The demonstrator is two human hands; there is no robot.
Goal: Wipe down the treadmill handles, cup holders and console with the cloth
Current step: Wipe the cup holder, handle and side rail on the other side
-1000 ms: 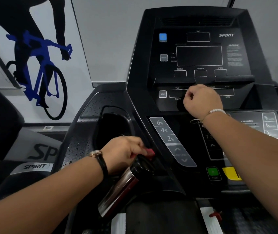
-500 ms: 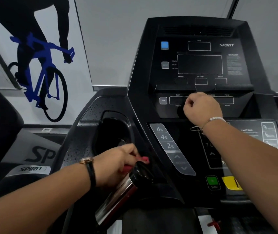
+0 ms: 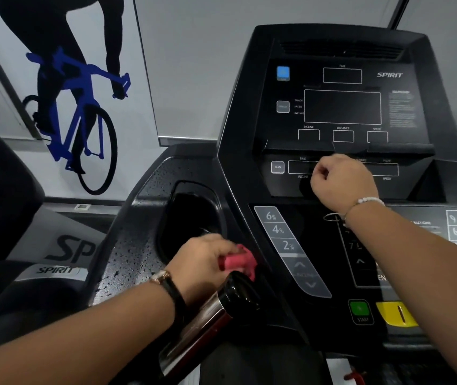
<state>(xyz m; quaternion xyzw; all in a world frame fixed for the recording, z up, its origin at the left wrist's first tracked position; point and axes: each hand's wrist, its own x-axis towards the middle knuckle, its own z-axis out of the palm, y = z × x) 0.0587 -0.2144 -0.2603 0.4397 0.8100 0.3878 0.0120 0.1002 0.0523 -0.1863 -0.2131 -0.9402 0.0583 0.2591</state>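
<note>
Treadmill console (image 3: 342,107), left hand (image 3: 203,263) around pink cloth (image 3: 239,263) beside cup holder (image 3: 191,212)

Pink cloth (image 3: 239,261), black console (image 3: 252,93), green start button (image 3: 359,309), yellow tab (image 3: 391,314) — blue bicycle (image 3: 67,63).

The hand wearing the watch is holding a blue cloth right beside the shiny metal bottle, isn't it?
No, the cloth is pink, not blue. The head view shows the left hand, wearing the black-strapped watch, holding a crumpled pink cloth right beside the shiny metal bottle with a black cap.
</note>
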